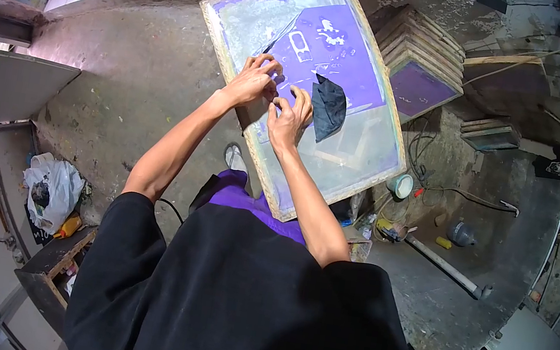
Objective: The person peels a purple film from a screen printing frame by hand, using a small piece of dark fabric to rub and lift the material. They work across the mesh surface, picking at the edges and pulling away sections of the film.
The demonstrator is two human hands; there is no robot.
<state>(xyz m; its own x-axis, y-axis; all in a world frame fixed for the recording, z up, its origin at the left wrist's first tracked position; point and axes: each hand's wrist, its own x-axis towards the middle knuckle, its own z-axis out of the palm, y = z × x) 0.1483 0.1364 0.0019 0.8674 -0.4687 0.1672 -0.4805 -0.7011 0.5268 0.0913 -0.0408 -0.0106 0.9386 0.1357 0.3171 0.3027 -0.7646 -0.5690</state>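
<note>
Left hand (254,83) and right hand (290,118) press bunched fingertips on the screen (364,148), close together. A rag (328,107) lies beside the right hand; what they pinch is unclear

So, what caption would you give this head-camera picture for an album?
A person's left hand and right hand touch a purple-coated screen-printing frame, dark cloth lying beside them.

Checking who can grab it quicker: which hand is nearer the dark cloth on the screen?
Right. The right hand lies on the mesh just beside the dark cloth, nearly touching it; the left hand is on the mesh farther off, beyond the right hand.
</note>
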